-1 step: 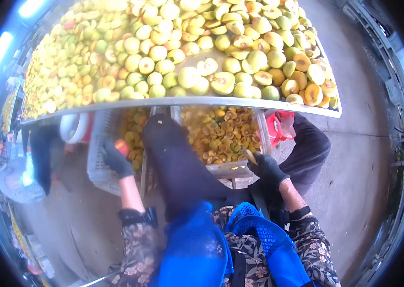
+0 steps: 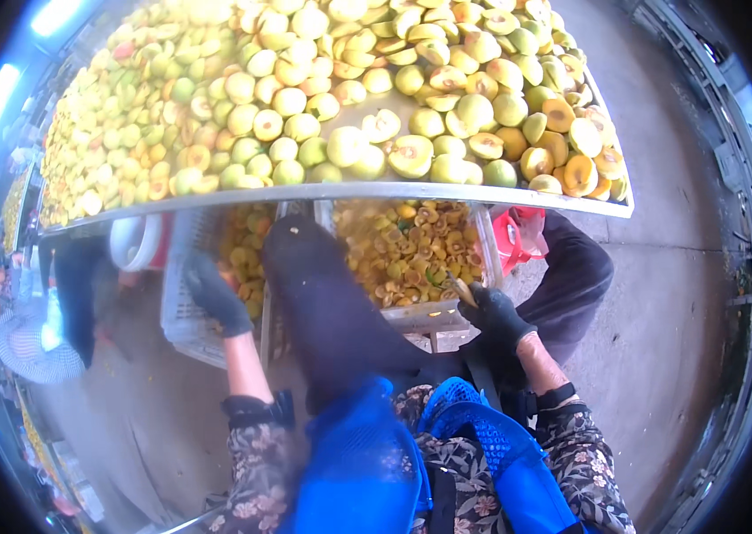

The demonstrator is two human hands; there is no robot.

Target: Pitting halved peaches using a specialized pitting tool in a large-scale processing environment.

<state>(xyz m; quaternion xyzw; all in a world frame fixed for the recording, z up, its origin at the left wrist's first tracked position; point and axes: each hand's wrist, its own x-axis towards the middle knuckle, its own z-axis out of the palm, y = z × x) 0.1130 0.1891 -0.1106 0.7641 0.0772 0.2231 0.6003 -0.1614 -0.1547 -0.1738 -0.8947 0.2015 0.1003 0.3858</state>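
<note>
My left hand, in a dark glove, hangs over the white plastic crate left of my knee. Its fingers curl round a reddish peach, mostly hidden by the glove. In my right hand, also gloved, a small knife with a tan handle points up and left; its blade is hard to make out. That hand is beside the right crate, which holds cut fruit pieces. Beyond both hands, whole and halved yellow-green peaches cover the metal-edged table.
My dark-trousered leg stands between the two crates. A red bag is right of the right crate, and a white bucket is at left. Farther left, another person sits. Concrete floor extends to the right.
My left hand has turned and shifted slightly left, and the peach in it is now mostly covered. My right hand with the knife has hardly moved.
</note>
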